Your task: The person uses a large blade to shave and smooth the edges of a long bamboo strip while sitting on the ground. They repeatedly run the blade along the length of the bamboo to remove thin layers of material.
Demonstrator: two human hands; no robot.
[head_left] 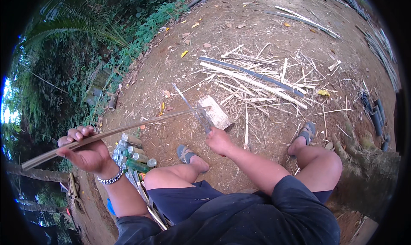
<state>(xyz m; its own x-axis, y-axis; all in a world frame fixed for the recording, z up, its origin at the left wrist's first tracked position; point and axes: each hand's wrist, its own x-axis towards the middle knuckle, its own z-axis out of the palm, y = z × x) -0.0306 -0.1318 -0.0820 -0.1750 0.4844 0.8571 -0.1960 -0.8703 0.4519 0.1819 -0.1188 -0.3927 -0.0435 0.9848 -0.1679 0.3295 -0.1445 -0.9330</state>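
My left hand, raised at the left, closes its thumb and fingers round a long, thin bamboo strip. From there the strip slants up to the right, and its far end lies over a pale wooden block on the ground. In front of me my right hand is closed round the handle of a long knife, mostly hidden by the fingers. The knife's narrow blade points forward and left, crossing the strip beside the block. Whether blade and strip touch, I cannot tell.
Bamboo shavings and split strips are heaped beyond the block. Glass bottles stand by my left foot, and more strips lean beside my left leg. A tree stump is at my right. Green plants border the left side.
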